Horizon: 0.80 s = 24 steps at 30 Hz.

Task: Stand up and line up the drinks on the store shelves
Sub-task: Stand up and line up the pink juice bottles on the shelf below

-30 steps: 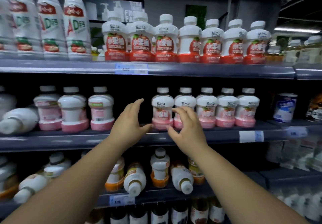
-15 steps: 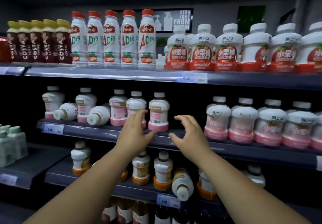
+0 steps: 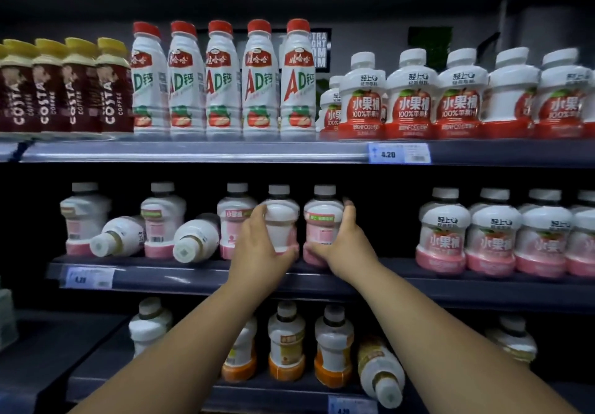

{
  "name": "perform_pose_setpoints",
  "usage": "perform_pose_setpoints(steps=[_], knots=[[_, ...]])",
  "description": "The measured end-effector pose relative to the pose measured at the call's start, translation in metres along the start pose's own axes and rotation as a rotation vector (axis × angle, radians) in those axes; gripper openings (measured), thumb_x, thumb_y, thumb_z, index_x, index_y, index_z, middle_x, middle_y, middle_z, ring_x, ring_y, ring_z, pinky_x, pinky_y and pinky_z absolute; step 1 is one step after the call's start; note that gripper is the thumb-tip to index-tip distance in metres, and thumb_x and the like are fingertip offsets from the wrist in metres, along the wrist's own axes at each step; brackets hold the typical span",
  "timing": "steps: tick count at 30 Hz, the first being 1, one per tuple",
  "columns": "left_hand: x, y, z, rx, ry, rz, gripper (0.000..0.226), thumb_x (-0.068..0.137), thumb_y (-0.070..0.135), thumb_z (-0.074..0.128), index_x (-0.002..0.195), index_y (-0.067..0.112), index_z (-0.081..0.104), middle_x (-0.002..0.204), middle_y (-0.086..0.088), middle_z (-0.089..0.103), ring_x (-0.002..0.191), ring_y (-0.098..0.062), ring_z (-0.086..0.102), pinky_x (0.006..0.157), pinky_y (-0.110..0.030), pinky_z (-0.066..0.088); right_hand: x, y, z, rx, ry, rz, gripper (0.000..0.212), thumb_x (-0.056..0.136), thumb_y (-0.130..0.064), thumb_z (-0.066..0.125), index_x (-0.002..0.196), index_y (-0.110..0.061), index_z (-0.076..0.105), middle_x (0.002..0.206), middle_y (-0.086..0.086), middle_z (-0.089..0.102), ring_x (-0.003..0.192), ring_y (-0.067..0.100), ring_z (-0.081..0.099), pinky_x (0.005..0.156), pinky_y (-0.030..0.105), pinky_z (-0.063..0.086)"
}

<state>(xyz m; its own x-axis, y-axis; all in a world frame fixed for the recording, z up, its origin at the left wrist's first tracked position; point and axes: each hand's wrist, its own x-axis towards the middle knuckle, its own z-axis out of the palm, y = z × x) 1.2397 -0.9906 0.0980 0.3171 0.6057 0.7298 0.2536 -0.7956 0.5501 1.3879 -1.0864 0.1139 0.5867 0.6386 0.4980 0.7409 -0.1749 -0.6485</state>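
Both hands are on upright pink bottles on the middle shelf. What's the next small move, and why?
Probably slide both rightward: left hand grips one pink bottle, right hand its neighbour, and a gap separates them from the neat pink row.

Your left hand (image 3: 257, 249) and right hand (image 3: 344, 248) are bare, and both your forearms (image 3: 193, 343) are bare too, right down to the frame's lower edge.

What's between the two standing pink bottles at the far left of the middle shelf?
A tipped-over bottle lies on its side there, cap pointing out. The head view shows it.
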Motion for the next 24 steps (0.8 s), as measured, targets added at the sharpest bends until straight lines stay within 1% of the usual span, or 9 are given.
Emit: perform_pose_setpoints(steps=[4, 8, 11, 13, 15, 18, 21, 23, 24], knots=[[0.013, 0.000, 0.011, 0.024, -0.071, -0.048, 0.103, 0.069, 0.036, 0.085, 0.150, 0.021, 0.022, 0.141, -0.012, 0.043, 0.127, -0.029, 0.046, 0.102, -0.035, 0.039, -0.003, 0.008, -0.017, -0.001, -0.016, -0.003, 0.117, 0.073, -0.046, 0.084, 0.155, -0.027, 0.004, 0.142, 0.005, 0.053, 0.120, 0.025, 0.058, 0.098, 0.034, 0.047], [0.029, 0.007, 0.025, 0.022, -0.109, -0.116, 0.109, 0.066, 0.040, 0.088, 0.148, 0.016, 0.020, 0.134, -0.017, 0.051, 0.123, -0.036, 0.052, 0.097, -0.038, 0.044, -0.009, 0.025, -0.042, -0.052, 0.024, 0.010, 0.115, 0.074, -0.048, 0.084, 0.154, -0.027, 0.003, 0.144, 0.004, 0.052, 0.122, 0.024, 0.056, 0.098, 0.034, 0.046], [0.040, 0.010, 0.032, -0.022, -0.181, -0.239, 0.114, 0.065, 0.040, 0.090, 0.149, 0.009, 0.018, 0.130, -0.017, 0.059, 0.116, -0.034, 0.059, 0.091, -0.036, 0.046, -0.011, 0.037, -0.057, -0.096, 0.023, 0.028, 0.112, 0.075, -0.048, 0.081, 0.153, -0.027, 0.003, 0.140, 0.004, 0.053, 0.120, 0.025, 0.057, 0.098, 0.037, 0.046], [0.044, 0.009, 0.036, -0.020, -0.238, -0.291, 0.113, 0.061, 0.044, 0.092, 0.143, 0.005, 0.025, 0.122, -0.016, 0.065, 0.110, -0.032, 0.063, 0.088, -0.036, 0.049, -0.010, 0.042, -0.060, -0.070, -0.020, 0.041, 0.106, 0.079, -0.040, 0.078, 0.153, -0.028, 0.004, 0.137, 0.004, 0.056, 0.115, 0.024, 0.059, 0.096, 0.034, 0.047], [0.043, 0.009, 0.040, 0.003, -0.278, -0.287, 0.108, 0.057, 0.052, 0.090, 0.136, 0.006, 0.032, 0.117, -0.013, 0.067, 0.106, -0.031, 0.064, 0.085, -0.036, 0.051, -0.009, 0.043, -0.056, -0.033, -0.027, 0.053, 0.105, 0.076, -0.038, 0.079, 0.150, -0.028, 0.006, 0.138, 0.005, 0.056, 0.113, 0.024, 0.060, 0.095, 0.033, 0.047], [0.034, 0.009, 0.040, 0.025, -0.298, -0.218, 0.110, 0.054, 0.067, 0.082, 0.136, 0.012, 0.033, 0.119, -0.008, 0.067, 0.108, -0.029, 0.064, 0.085, -0.038, 0.051, -0.010, 0.039, -0.045, -0.063, 0.081, 0.072, 0.117, 0.062, -0.054, 0.087, 0.147, -0.021, 0.014, 0.146, 0.007, 0.046, 0.127, 0.028, 0.052, 0.100, 0.038, 0.044], [0.027, 0.008, 0.037, 0.069, -0.304, -0.155, 0.108, 0.059, 0.072, 0.074, 0.140, 0.018, 0.027, 0.119, -0.005, 0.067, 0.106, -0.029, 0.065, 0.085, -0.040, 0.052, -0.015, 0.039, -0.038, -0.162, 0.059, 0.034, 0.126, 0.064, -0.067, 0.077, 0.152, -0.026, -0.003, 0.155, 0.006, 0.037, 0.131, 0.029, 0.049, 0.098, 0.039, 0.045], [0.023, 0.008, 0.035, 0.096, -0.307, -0.121, 0.104, 0.064, 0.073, 0.071, 0.140, 0.021, 0.024, 0.115, -0.005, 0.068, 0.103, -0.030, 0.066, 0.082, -0.041, 0.052, -0.018, 0.041, -0.038, -0.206, 0.011, 0.002, 0.127, 0.069, -0.068, 0.071, 0.152, -0.033, -0.018, 0.159, 0.003, 0.034, 0.129, 0.030, 0.051, 0.096, 0.039, 0.047], [0.022, 0.009, 0.035, 0.108, -0.299, -0.101, 0.100, 0.066, 0.072, 0.071, 0.139, 0.023, 0.023, 0.114, -0.005, 0.069, 0.102, -0.031, 0.066, 0.082, -0.042, 0.052, -0.019, 0.042, -0.039, -0.212, 0.020, -0.006, 0.128, 0.069, -0.069, 0.072, 0.152, -0.034, -0.019, 0.159, 0.003, 0.033, 0.129, 0.030, 0.051, 0.097, 0.040, 0.047]])
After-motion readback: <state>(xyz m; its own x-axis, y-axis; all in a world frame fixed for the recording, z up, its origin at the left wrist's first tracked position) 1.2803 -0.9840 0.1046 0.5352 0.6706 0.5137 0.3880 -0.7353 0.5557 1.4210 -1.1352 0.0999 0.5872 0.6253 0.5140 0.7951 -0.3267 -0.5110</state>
